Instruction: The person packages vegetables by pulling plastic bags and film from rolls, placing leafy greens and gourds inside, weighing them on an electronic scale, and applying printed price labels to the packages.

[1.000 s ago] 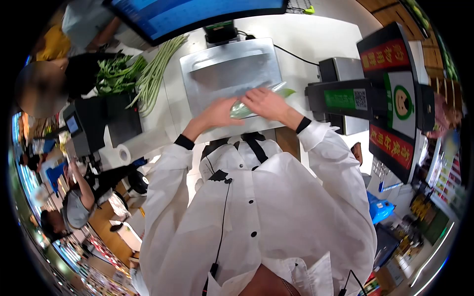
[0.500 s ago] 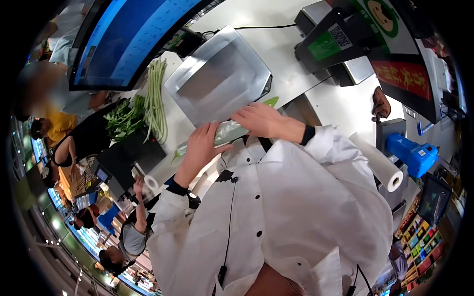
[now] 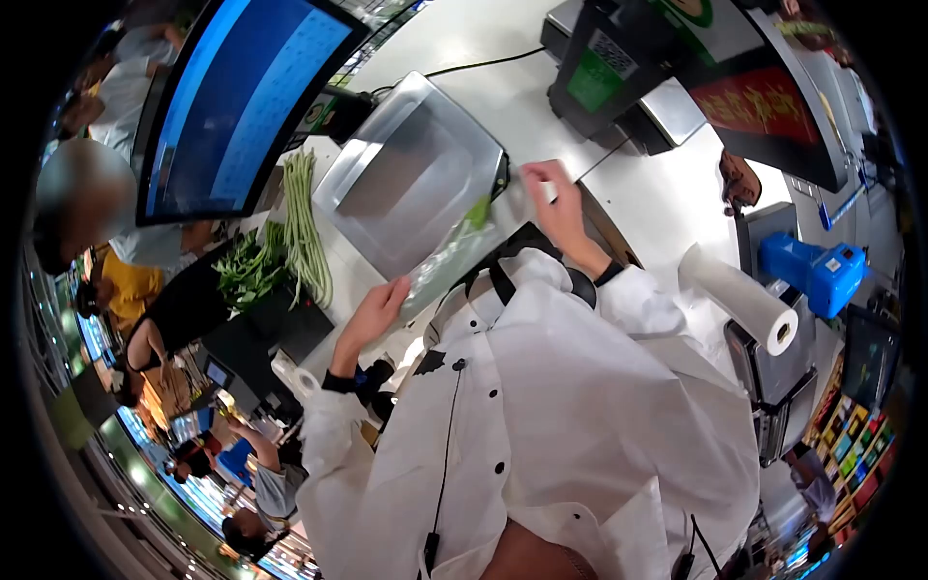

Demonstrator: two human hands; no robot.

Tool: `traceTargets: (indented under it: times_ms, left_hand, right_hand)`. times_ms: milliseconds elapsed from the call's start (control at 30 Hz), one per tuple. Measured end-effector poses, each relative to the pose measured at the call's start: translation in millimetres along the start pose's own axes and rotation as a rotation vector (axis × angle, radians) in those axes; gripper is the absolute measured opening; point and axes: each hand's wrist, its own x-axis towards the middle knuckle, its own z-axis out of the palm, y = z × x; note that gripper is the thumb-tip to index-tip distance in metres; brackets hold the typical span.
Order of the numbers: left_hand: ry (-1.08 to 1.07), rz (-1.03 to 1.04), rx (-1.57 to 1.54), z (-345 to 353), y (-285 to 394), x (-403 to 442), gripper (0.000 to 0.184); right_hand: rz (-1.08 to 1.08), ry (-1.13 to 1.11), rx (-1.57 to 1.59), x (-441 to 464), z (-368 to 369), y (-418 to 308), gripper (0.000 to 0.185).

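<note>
My left hand (image 3: 377,311) grips the near end of a long pale-green vegetable in clear plastic (image 3: 447,263), its fingers pressed on the wrap. A brighter green tip shows at the far end, over the edge of a square steel weighing plate (image 3: 377,227). To the right, clear of the vegetable, my right hand (image 3: 565,217) is raised with its fingers curled in. A small white patch shows between those fingers, too small to name.
Long green beans (image 3: 303,227) and leafy greens (image 3: 249,271) lie left of the plate. A large screen (image 3: 242,106) stands beyond them. On the right are a white roll (image 3: 739,300), a blue device (image 3: 812,273) and a dark stand with a QR code (image 3: 601,72). Other people stand at the left.
My right hand has let go of the wrapped vegetable and moved right, its fingers curling. My left hand still holds the vegetable, which now slants more steeply. The view has shifted slightly.
</note>
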Motion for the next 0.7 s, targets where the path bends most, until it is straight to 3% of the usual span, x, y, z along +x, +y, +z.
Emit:
traceTargets:
  times_ms: [33, 100, 167, 267, 700]
  left_hand:
    - [-0.016, -0.001, 0.010, 2.1, -8.9, -5.2, 0.047]
    - [-0.030, -0.188, -0.314, 6.8, -22.1, -11.1, 0.052]
    - [-0.009, -0.230, -0.333, 11.7, -28.9, -13.2, 0.054]
    - [0.039, -0.272, -0.339, 12.7, -16.4, -14.8, 0.057]
    - [0.081, -0.261, -0.303, 19.8, -13.3, -13.8, 0.058]
  right_hand:
    - [0.353, 0.188, 0.150, -10.3, 6.0, 25.3, 0.036]
    - [0.356, 0.141, 0.127, -18.7, 18.7, 59.1, 0.036]
    - [0.359, 0.090, 0.113, -19.4, 25.6, 75.8, 0.036]
    - [0.066, 0.025, -0.099, -5.9, 37.7, 80.7, 0.038]
    - [-0.070, 0.049, -0.169, 4.6, 47.6, 97.8, 0.022]
